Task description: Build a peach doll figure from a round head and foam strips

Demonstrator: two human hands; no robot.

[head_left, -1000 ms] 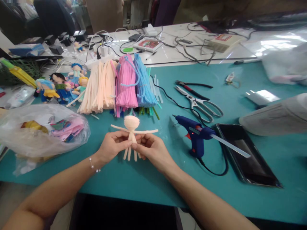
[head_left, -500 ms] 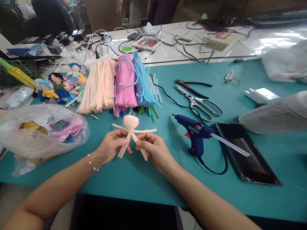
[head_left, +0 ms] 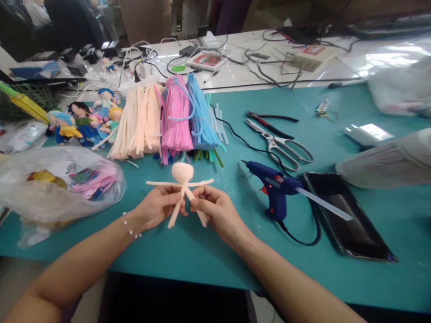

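A peach pipe-cleaner doll body [head_left: 182,172] with a round wound head, two thin arms held out sideways and two legs is upright between my hands. My left hand [head_left: 160,206] pinches the leg on the left near its top, thumb in front. With thumb and fingers, my right hand [head_left: 214,207] grips the other leg. Both leg ends stick out below the fingers. Just behind the doll lie bundles of pipe cleaners: cream and peach [head_left: 137,123], pink [head_left: 177,116] and blue [head_left: 204,114].
Right of my hands are a blue glue gun [head_left: 274,181] with a glue stick, a phone [head_left: 353,224], scissors [head_left: 279,143] and red-black pliers [head_left: 269,123]. On the left are a plastic bag [head_left: 60,184] of scraps and several finished dolls [head_left: 82,119]. Cables [head_left: 269,74] cross the white table behind.
The doll's arms have shifted left and its left arm now stretches out straighter. The leg in my left hand looks pressed together. Both hands stay nearly in place.
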